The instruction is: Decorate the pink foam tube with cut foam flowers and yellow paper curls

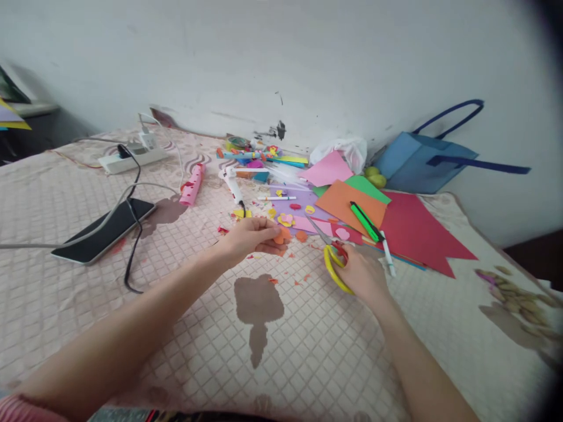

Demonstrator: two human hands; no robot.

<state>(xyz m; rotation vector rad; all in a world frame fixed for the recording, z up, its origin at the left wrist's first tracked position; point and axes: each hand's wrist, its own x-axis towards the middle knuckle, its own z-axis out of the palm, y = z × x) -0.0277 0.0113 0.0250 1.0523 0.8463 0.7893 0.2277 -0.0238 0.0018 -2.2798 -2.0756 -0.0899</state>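
Observation:
My left hand [250, 237] pinches a small orange paper cutout [282, 235] over the middle of the table. Another orange paper piece [301, 235] lies just to its right. In my right hand [361, 272] is a pair of scissors [338, 266] with yellow and red handles, its blades pointing up and to the left, toward the paper pieces. Behind both hands, a yellow and pink paper flower [286, 220] rests near a purple sheet [281, 205]. Orange scraps [299, 283] are scattered on the cloth between the hands.
A green utility knife [366, 221] lies on orange [341, 202] and red paper [417, 225] at right. Farther back are a white glue gun [231, 184] and a blue bag [424, 164]. At left are a pink paper roll [192, 184], a phone [103, 230], cables and a power strip [132, 158].

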